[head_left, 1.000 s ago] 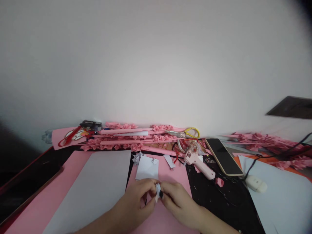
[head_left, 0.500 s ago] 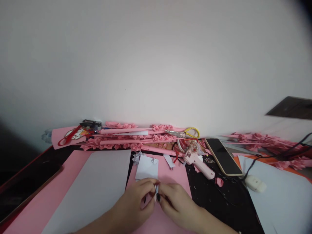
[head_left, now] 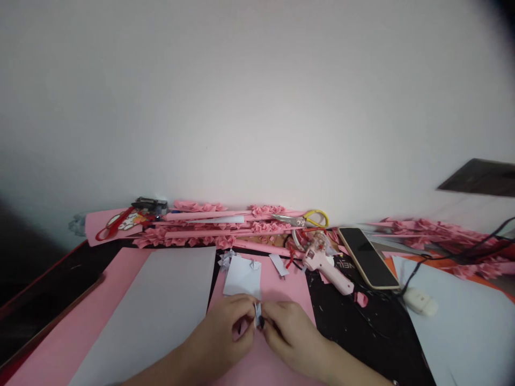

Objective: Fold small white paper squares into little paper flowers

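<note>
Between the fingertips of both hands is a small folded piece of white paper (head_left: 258,312), pinched from either side. My left hand (head_left: 225,333) is closed on its left edge, and my right hand (head_left: 290,333) is closed on its right edge. The fingers hide much of the paper. Just beyond them lies a stack of white paper squares (head_left: 243,277) with a small folded paper star (head_left: 255,265) on it. More folded white paper pieces (head_left: 226,259) sit at its left corner. All this is over a pink sheet (head_left: 281,292).
A pink glue gun (head_left: 332,274), yellow-handled scissors (head_left: 316,219) and a phone (head_left: 369,258) lie behind and right. Pink paper flower stems (head_left: 205,233) line the wall. Large white sheets (head_left: 156,300) flank my hands. A white plug-like block (head_left: 420,301) and black cable (head_left: 412,273) are at right.
Both hands stay in nearly the same place, still pinching the folded white paper. The paper and fingertips have shifted very slightly. Nothing else on the table has moved.
</note>
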Demonstrator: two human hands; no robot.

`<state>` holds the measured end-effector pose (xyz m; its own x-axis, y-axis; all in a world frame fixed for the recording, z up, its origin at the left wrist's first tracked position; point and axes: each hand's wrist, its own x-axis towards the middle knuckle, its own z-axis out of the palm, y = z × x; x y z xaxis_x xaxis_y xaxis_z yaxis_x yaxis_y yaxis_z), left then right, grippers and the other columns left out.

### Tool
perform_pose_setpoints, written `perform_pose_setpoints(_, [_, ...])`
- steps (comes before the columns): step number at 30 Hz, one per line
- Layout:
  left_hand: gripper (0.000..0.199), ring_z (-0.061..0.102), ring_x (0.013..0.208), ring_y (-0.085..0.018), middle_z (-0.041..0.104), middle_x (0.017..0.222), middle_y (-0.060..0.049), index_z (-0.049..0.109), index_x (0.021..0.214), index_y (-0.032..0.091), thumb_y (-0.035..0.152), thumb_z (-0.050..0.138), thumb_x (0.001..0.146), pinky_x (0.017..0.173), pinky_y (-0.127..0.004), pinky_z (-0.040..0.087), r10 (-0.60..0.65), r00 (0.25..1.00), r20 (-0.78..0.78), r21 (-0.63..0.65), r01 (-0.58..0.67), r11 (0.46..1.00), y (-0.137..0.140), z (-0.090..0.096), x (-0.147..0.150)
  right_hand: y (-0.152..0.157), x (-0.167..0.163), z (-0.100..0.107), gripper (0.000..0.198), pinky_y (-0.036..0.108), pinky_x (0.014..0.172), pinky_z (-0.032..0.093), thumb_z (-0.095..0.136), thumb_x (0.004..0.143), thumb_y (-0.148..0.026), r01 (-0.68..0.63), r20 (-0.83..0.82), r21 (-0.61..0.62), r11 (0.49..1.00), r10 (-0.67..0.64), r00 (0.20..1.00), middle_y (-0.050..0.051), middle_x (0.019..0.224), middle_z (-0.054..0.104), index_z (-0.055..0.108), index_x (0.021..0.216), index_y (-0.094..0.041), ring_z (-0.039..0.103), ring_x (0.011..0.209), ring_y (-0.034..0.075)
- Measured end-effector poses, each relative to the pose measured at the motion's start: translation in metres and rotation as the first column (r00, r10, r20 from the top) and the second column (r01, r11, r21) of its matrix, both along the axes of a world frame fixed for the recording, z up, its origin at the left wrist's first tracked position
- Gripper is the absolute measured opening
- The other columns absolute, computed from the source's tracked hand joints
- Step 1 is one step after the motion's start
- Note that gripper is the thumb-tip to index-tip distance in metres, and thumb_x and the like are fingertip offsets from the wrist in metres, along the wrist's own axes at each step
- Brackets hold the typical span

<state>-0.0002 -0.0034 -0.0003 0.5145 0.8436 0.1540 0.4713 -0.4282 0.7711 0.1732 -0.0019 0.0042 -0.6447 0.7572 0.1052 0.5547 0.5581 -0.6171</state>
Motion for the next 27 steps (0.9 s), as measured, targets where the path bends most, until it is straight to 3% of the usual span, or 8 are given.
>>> perform_pose_setpoints(18, [0.02,0.045,0.063,-0.012,0.048,0.067,0.001,0.036,0.064,0.019,0.0,0.04,0.064,0.058,-0.022,0.033,-0.009,1.0,-0.012,0.009,0.01,1.0,-0.0032,-0.0017,-0.0003,-0.0004,-0.0001,0.0031,0.015,0.02,0.05,0.028,0.039,0.074,-0.005,0.026,-0.05,-0.054,0.998,-0.029,0.998,-0.004,0.061,0.04,0.036,0.069,-0.02,0.036,0.053,0.01])
perform_pose_setpoints(23, [0.022,0.046,0.066,-0.012,0.047,0.07,0.001,0.037,0.063,0.019,-0.003,0.037,0.061,0.06,-0.021,0.035,-0.012,0.992,0.129,-0.081,0.022,0.996,0.0005,0.0028,0.0002,0.0012,0.0022,0.0066,0.015,0.021,0.055,0.032,0.035,0.08,-0.007,-0.04,-0.147,-0.122,0.992,0.022,0.989,-0.003,0.064,0.042,0.041,0.074,-0.019,0.039,0.057,0.011])
perform_pose_setpoints(27, [0.019,0.048,0.074,-0.013,0.049,0.081,-0.001,0.042,0.064,0.018,-0.001,0.038,0.067,0.066,-0.022,0.037,-0.012,0.96,0.281,-0.184,0.066,0.981,0.0036,0.005,-0.0011,0.0032,0.0039,0.0067,0.017,0.02,0.05,0.03,0.034,0.083,-0.008,-0.067,-0.242,-0.266,0.962,0.0,0.97,-0.004,0.061,0.04,0.04,0.071,-0.019,0.037,0.054,0.009])
